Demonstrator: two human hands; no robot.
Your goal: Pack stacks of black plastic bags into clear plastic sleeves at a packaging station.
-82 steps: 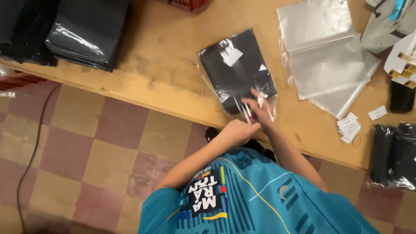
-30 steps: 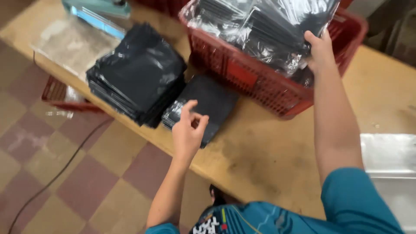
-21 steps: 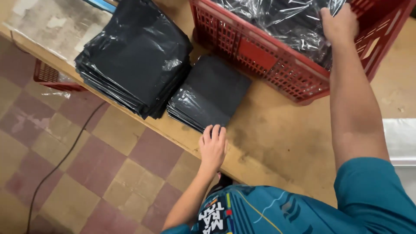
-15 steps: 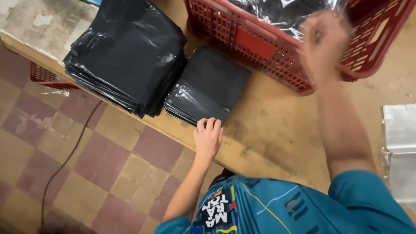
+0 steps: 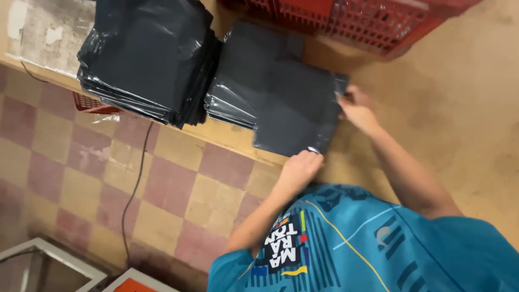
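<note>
1. Seen from above at a wooden table: laying a flat dark packet onto the short stack of like packets, by the look of it, with the packet half on that stack and half overhanging toward 5 o'clock.
2. Right hand at the packet's 3 o'clock edge, fingers closed in a pinch on the upper right corner of the glossy wrap.
3. Left hand at the packet's 6 o'clock corner, right at the table's near rim, fingers curled over it; impossible to tell whether clamping the corner or merely pressing on it.
4. At 9 o'clock of the short stack, touching it, a taller and wider pile of dark bagged goods; at 12 o'clock, just behind, a red plastic crate.
5. Below the table's rim at 8 o'clock, a chequered tile floor, a thin black cable trailing down, and a bit of red basket tucked under the board.
6. Judged as the squaring-up stage: packet down but not yet lined up with those beneath.
7. Called for next, on this reading: a short slide toward 11 o'clock to bring the edges flush, a light hold to spare the slippery film from creasing, and care against nudging the taller pile alongside.
</note>
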